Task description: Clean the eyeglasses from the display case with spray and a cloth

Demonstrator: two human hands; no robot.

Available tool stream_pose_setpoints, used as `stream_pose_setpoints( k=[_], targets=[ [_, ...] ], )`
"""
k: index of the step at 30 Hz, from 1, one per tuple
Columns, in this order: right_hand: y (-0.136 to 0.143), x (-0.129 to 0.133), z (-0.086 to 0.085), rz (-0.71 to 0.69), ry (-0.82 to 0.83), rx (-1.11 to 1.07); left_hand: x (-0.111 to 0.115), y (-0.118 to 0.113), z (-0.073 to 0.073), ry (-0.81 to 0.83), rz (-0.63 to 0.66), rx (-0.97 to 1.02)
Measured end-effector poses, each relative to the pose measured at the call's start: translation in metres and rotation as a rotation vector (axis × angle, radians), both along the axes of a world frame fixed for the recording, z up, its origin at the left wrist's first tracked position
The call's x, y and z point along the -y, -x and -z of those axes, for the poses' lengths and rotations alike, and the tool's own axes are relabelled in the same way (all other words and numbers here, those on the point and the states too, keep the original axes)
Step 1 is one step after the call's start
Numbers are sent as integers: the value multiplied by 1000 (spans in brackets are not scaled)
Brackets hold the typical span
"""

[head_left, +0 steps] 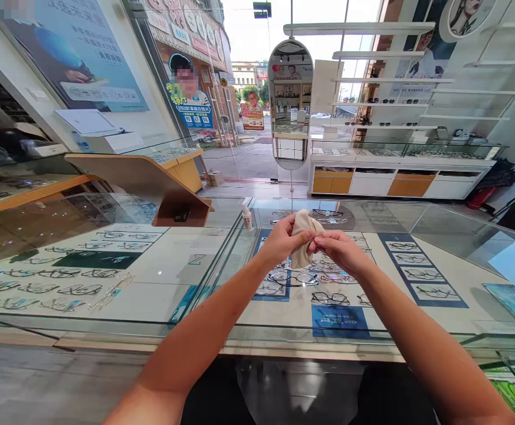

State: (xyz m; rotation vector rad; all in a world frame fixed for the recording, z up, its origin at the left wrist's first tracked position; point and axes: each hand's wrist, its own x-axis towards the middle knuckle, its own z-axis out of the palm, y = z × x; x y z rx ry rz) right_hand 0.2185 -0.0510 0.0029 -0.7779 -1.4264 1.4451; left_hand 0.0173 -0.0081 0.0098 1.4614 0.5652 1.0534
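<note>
Both hands meet over the glass display counter. My left hand (284, 237) is closed on a beige cloth (302, 255), which bunches up above its fingers and hangs below them. My right hand (334, 247) pinches at the right side of the same cloth, its fingertips touching those of the left. Whether something lies inside the cloth is hidden. A pair of dark-rimmed glasses (295, 279) shows just below the hands. Farther back on the glass top are more glasses (328, 212) on a round dark tray (346, 219).
A small white spray bottle (247, 217) stands left of the hands on the counter (222, 332). Rows of glasses (80, 290) lie under the glass. A wooden stand (181, 206) is at left; an oval mirror (291, 106) stands beyond.
</note>
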Motion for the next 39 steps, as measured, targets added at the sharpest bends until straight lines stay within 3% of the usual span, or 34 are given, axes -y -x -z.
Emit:
stream_pose_setpoints(
  k=[6,15,19,24,28,34,39],
  targets=[
    [-3,-2,6,-3,-57,100,-1,-4,3,-31,-79,39],
    [-6,-3,3,130,-45,44,-4,5,-5,3,33,4],
    [-1,-2,4,60,-26,24,-2,-1,0,3,36,38],
    [3,-2,11,-19,-68,62,1,-11,7,-69,-102,57],
    [4,-2,14,-37,-69,69,2,-12,4,-79,-181,68],
    [-1,-2,3,70,-21,22,-6,0,-2,-28,-29,21],
    [2,-3,5,49,8,-42,-2,-6,4,-3,28,40]
  ],
)
